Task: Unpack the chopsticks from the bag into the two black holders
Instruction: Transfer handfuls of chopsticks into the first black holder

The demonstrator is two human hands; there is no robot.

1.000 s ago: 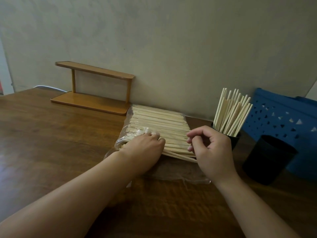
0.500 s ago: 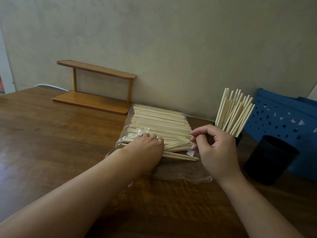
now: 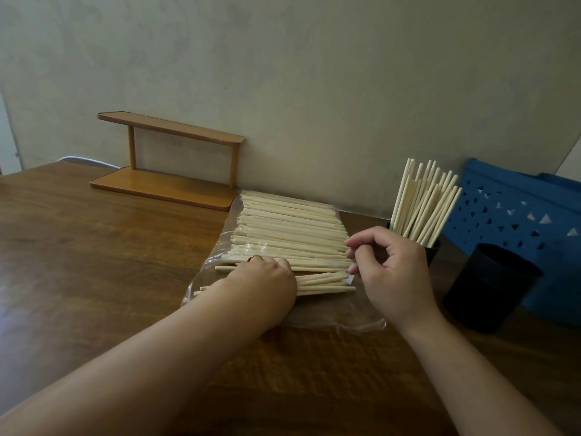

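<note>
A clear plastic bag (image 3: 333, 314) lies flat on the table, holding a wide pile of pale wooden chopsticks (image 3: 289, 225). My left hand (image 3: 267, 286) lies over a small bunch of chopsticks (image 3: 325, 283) at the pile's near edge, fingers curled on it. My right hand (image 3: 394, 272) sits at the right ends of the sticks with curled fingers; its grip is unclear. Behind it a black holder (image 3: 433, 248) stands full of upright chopsticks (image 3: 423, 202). A second black holder (image 3: 490, 287) stands empty further right.
A low two-tier wooden shelf (image 3: 166, 184) stands against the wall at the back left. A blue perforated basket (image 3: 515, 215) sits behind the holders on the right. The brown wooden table (image 3: 78, 247) stretches to the left.
My left hand has drawn a small bunch of chopsticks toward me, away from the main pile. My right hand stayed at the sticks' right ends, shifting slightly.
</note>
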